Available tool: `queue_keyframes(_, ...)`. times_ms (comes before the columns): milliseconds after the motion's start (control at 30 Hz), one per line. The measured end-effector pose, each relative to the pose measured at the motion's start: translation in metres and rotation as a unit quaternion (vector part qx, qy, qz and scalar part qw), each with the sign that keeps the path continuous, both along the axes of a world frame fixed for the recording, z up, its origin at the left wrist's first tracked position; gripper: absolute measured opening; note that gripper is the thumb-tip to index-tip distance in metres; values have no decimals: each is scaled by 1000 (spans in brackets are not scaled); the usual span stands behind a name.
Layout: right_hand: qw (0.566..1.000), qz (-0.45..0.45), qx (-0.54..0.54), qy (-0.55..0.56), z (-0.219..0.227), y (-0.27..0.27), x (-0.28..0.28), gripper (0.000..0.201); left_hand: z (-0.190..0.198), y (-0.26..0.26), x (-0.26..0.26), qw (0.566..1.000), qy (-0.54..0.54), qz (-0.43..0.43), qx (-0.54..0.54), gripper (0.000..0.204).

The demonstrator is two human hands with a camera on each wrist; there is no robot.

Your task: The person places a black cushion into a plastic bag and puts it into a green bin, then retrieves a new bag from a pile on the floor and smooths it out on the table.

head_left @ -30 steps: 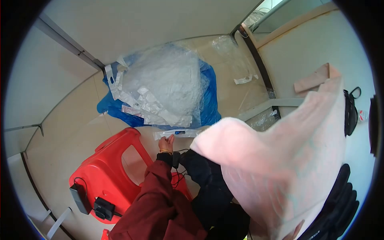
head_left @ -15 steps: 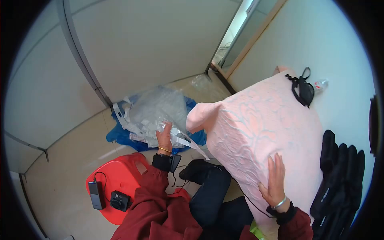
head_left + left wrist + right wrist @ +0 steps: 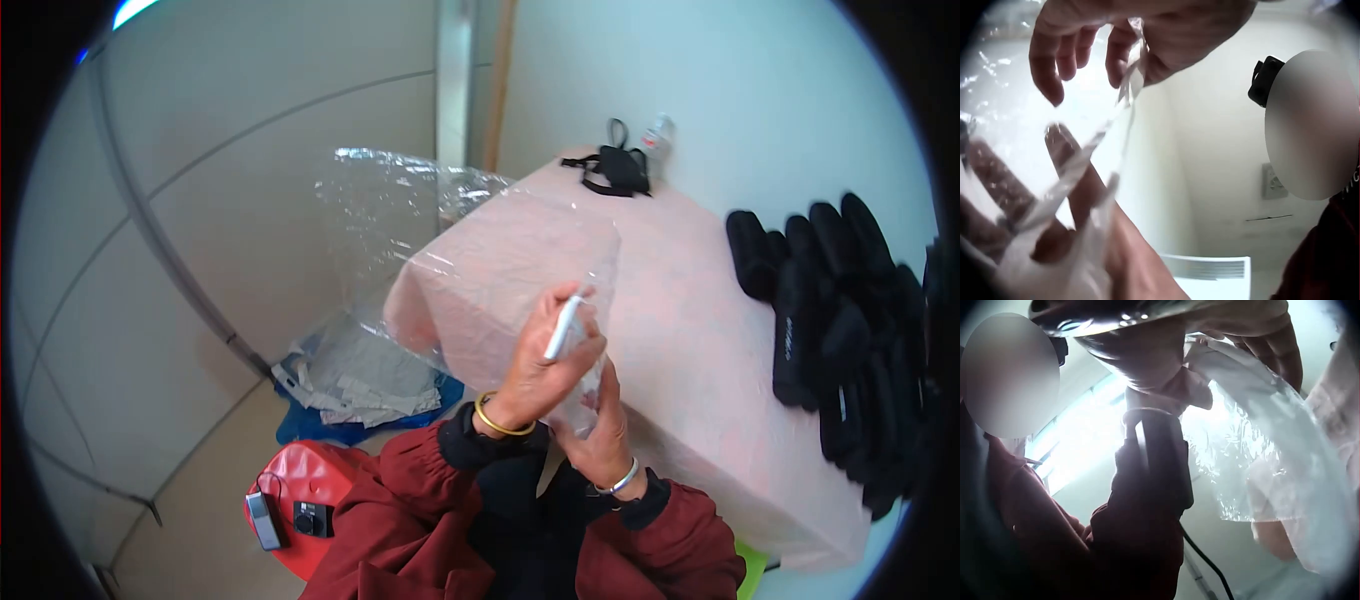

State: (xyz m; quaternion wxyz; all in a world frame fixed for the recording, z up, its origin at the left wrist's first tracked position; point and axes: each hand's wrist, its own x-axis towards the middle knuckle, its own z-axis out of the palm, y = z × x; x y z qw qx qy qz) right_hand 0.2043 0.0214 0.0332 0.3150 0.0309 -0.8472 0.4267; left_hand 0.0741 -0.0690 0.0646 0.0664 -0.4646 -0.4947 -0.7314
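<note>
While the person leans over their work, the pink cloth (image 3: 690, 340) spreads from twelve round to four o'clock of their hands. A clear plastic bag (image 3: 385, 220) reaches out towards ten and eleven, partly over the cloth. Down at eight sits a red stool (image 3: 335, 470), cut off by a sleeve.

The left hand (image 3: 540, 368) has finger and thumb pinching the bag's narrow white strip (image 3: 563, 328); the right hand (image 3: 1088, 187), just below it, holds its fingers spread against the film. I'd say handling this well means keeping that pinch firm but light, easing the layers apart with the flat of the right fingers, and letting the loose end hang free so it neither snags nor tears.

From here I can't tell whether the right fingers lie inside the bag or behind it. Glare and blur hide its mouth, and the small pinkish patch between the palms is unreadable.
</note>
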Motion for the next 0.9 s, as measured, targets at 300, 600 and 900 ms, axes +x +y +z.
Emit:
queue_keyframes(300, 897, -45, -439, -33, -14, 103, 68, 39, -1, 26, 59, 953, 174, -120, -219, 72)
queue_keyframes(600, 858, -56, -492, -139, -1, 158, 87, 41, -35, -17, 40, 877, 341, 73, -331, 81)
queue_keyframes(900, 849, -174, -491, -88, 0, 172, 107, 39, -70, -26, -22, 863, 375, 161, -297, 34)
